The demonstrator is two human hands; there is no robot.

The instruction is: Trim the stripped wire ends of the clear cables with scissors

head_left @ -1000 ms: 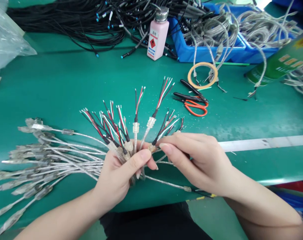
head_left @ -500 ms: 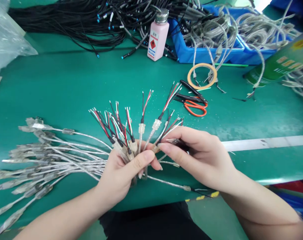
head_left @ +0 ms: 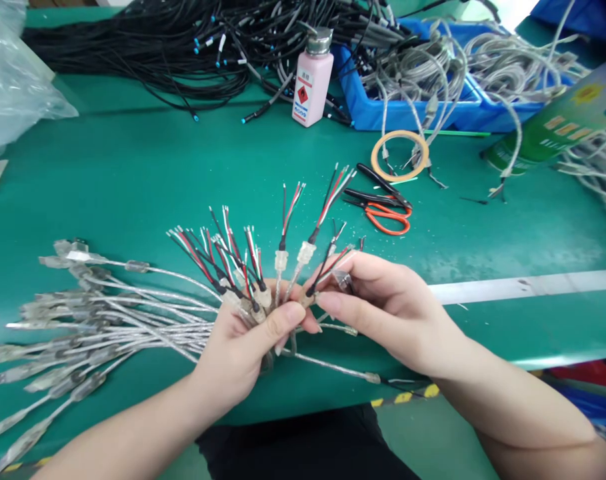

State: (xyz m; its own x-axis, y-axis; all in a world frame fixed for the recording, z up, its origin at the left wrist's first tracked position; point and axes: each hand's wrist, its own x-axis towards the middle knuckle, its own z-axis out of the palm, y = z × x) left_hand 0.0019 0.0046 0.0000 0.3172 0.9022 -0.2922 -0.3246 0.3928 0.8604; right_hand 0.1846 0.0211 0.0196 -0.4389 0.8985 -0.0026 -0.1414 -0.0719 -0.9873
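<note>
My left hand point(head_left: 243, 347) is closed around a bundle of clear-sheathed cables point(head_left: 133, 320). Their stripped ends point(head_left: 247, 253) fan upward in red, black, white and green strands. The long tails with clear plugs trail left over the green table point(head_left: 133, 180). My right hand point(head_left: 387, 307) is just to the right, its fingers pinched on one cable end point(head_left: 333, 263) at the edge of the fan. A loose cable point(head_left: 333, 367) runs under both hands toward the table's front edge.
Red-handled scissors point(head_left: 387, 217) and black cutters point(head_left: 377, 187) lie beyond my right hand, by a tape ring point(head_left: 400, 155). A pink bottle point(head_left: 310, 80) stands at the back. Black cables point(head_left: 157, 47), blue bins point(head_left: 417, 100) of silver cables and a green can point(head_left: 557, 127) fill the far side.
The fan of stripped ends shifted slightly right and upward. My right hand's fingers curled in and closed on a cable end at the fan's right side.
</note>
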